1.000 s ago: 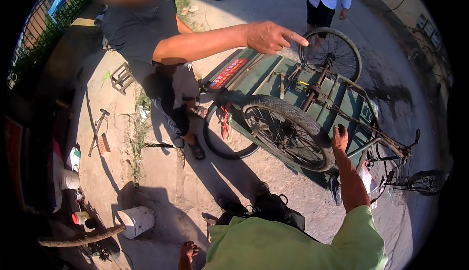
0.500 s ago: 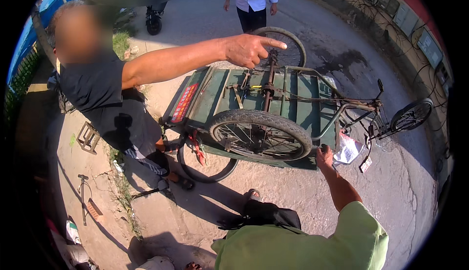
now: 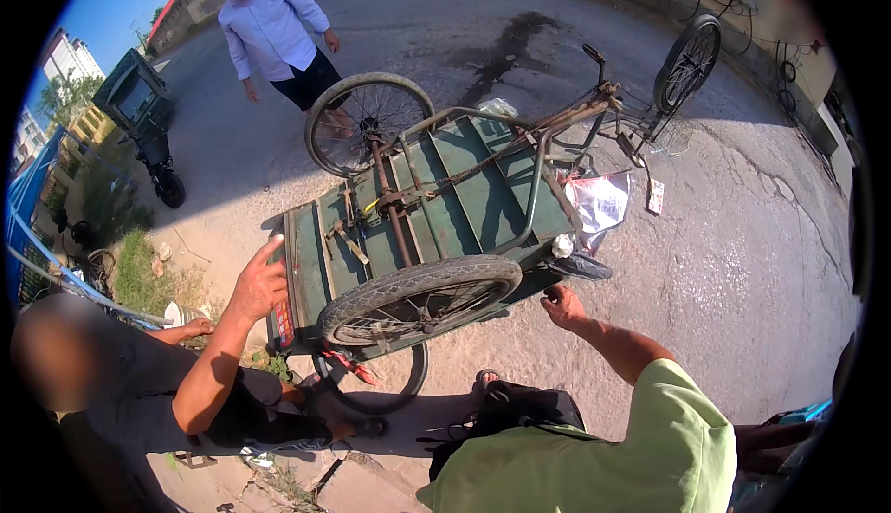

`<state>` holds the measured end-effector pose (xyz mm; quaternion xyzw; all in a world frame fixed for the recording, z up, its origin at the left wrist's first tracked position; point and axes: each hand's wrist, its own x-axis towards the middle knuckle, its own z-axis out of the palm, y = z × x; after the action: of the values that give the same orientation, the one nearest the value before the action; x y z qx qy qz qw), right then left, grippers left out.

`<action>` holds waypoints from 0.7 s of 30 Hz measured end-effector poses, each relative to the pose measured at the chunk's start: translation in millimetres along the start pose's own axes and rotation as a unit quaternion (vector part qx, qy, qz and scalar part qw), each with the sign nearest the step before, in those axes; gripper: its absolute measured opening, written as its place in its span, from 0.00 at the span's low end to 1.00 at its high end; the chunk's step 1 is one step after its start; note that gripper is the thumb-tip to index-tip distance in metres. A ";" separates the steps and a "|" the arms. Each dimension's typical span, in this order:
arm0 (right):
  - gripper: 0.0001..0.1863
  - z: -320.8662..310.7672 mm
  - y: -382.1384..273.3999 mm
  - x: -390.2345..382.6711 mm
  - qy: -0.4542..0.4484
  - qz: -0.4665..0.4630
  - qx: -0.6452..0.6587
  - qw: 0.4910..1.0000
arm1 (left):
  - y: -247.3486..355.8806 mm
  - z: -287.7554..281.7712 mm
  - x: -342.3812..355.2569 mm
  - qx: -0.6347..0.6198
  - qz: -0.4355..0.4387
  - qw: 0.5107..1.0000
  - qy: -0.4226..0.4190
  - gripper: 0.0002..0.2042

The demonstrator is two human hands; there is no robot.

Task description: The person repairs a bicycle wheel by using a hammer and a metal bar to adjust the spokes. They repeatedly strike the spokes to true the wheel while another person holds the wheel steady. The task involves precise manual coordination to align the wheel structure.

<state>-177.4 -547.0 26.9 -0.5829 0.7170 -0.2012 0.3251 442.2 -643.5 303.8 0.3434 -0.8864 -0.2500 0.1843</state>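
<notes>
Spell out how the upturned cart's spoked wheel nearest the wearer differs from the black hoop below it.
The spoked wheel has a hub and spokes; the black hoop shows none across its open middle. The wheel's tyre is greyish with patterned tread; the hoop looks darker and thinner. The wheel is mounted on the upturned cart; the hoop sits lower, partly hidden. Both are round.
</notes>
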 end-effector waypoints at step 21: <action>0.16 -104.9 188.6 -339.6 0.249 0.406 0.037 0.878 | 105.3 345.9 -260.2 -0.463 -0.683 0.549 0.134 0.09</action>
<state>-346.9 -183.1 53.9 -0.1586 0.9401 -0.2164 0.2103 396.6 -284.3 44.3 0.7420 -0.1119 -0.6274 0.2082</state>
